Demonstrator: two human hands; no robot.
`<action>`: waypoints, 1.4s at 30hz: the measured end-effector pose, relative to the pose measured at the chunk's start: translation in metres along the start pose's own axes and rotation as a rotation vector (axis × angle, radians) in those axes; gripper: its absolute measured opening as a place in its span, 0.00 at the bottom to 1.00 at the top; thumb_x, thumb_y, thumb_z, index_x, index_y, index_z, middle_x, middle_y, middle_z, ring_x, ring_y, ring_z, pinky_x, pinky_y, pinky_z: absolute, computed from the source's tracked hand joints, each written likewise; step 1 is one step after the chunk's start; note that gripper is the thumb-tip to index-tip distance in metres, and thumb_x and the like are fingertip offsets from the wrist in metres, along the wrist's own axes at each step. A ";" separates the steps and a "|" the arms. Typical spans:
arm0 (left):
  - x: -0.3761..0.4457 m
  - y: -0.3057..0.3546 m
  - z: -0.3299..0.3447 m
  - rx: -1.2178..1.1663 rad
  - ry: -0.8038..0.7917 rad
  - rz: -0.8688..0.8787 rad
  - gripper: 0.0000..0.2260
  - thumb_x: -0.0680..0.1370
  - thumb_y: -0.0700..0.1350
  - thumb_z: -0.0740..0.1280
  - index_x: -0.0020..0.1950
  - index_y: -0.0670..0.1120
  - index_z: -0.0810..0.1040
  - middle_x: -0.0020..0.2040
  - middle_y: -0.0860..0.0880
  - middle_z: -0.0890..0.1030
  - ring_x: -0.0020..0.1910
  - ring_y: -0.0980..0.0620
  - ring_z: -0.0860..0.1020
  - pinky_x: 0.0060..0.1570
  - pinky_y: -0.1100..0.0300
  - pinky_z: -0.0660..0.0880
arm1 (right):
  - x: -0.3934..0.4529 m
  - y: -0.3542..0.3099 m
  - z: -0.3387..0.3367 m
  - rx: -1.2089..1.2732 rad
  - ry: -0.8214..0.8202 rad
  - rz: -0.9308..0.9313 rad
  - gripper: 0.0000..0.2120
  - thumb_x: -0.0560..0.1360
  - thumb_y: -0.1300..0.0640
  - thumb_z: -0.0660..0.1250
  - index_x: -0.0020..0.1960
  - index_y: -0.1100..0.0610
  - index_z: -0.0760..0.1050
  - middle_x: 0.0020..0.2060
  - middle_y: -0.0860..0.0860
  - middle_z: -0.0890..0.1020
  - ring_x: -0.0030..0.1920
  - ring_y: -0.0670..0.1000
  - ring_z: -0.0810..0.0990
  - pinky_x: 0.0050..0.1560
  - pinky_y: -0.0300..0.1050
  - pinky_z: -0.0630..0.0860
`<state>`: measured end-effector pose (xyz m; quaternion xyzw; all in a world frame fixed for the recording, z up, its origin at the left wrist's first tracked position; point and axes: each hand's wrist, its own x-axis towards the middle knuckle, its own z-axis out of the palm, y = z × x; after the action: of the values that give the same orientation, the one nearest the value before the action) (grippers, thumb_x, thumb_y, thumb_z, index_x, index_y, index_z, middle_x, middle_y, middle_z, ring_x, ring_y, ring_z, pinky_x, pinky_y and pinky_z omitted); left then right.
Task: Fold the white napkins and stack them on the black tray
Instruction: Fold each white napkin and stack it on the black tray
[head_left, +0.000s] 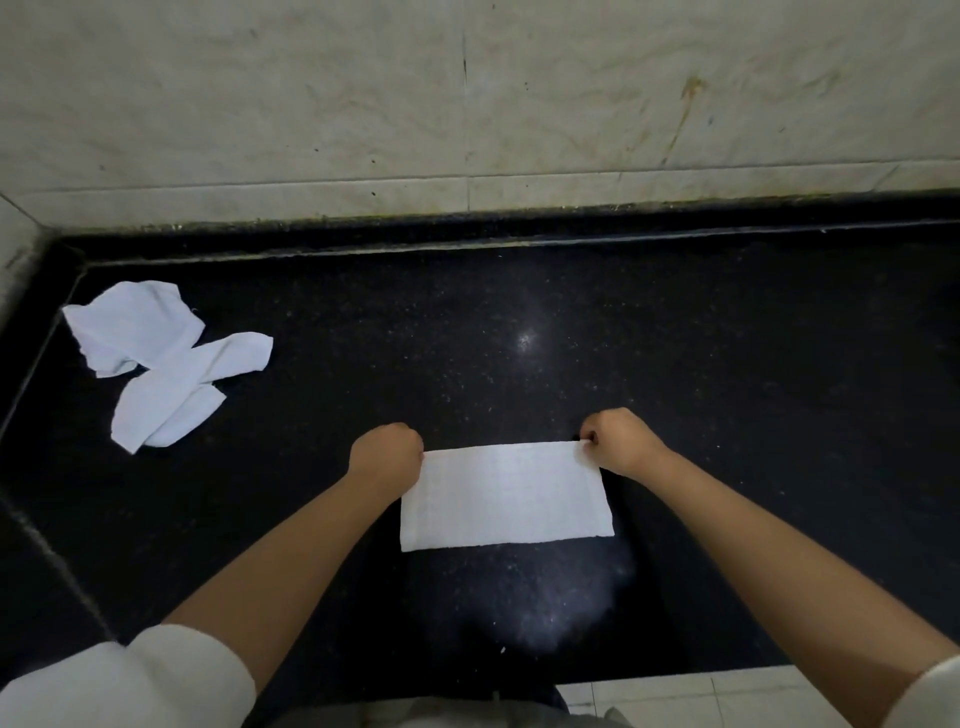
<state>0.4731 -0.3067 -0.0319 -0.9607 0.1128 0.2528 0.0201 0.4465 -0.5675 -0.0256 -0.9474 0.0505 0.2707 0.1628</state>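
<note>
A white napkin (506, 496) lies in front of me as a flat rectangle on the black speckled counter (519, 332). My left hand (385, 451) pinches its far left corner, fingers closed on the cloth. My right hand (618, 439) pinches its far right corner the same way. Both hands hold the far edge taut, low over the counter. Two more white napkins lie loose and crumpled at the left: one (132, 325) near the back corner, the other (179, 392) partly overlapping it in front. No separate tray can be told apart from the black surface.
A pale marble wall (467, 104) rises behind the counter, with a raised black lip (519, 228) along its foot. A side wall (15, 244) closes the left corner. The counter's near edge meets white floor tiles (675, 696) at lower right.
</note>
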 end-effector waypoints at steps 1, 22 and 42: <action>0.000 0.000 0.002 0.014 0.006 0.009 0.12 0.81 0.41 0.56 0.55 0.42 0.78 0.57 0.46 0.77 0.54 0.49 0.77 0.51 0.61 0.73 | 0.000 -0.001 0.000 -0.004 0.000 0.011 0.11 0.74 0.66 0.57 0.50 0.64 0.77 0.51 0.60 0.80 0.49 0.58 0.78 0.39 0.40 0.67; -0.024 -0.017 -0.041 -0.064 0.203 0.055 0.12 0.79 0.40 0.58 0.58 0.41 0.78 0.59 0.44 0.73 0.58 0.47 0.73 0.54 0.55 0.73 | -0.021 -0.040 -0.048 -0.050 0.197 -0.066 0.10 0.70 0.67 0.60 0.32 0.58 0.66 0.41 0.58 0.76 0.42 0.56 0.73 0.34 0.42 0.66; -0.091 -0.026 0.054 0.102 0.229 0.378 0.08 0.67 0.47 0.75 0.39 0.43 0.82 0.39 0.46 0.81 0.39 0.47 0.81 0.35 0.61 0.75 | -0.077 0.011 0.077 -0.268 0.448 -0.409 0.15 0.44 0.70 0.72 0.30 0.58 0.79 0.29 0.52 0.80 0.28 0.54 0.78 0.24 0.41 0.71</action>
<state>0.3756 -0.2574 -0.0347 -0.9426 0.3052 0.1351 0.0081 0.3414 -0.5512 -0.0492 -0.9869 -0.1424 0.0216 0.0726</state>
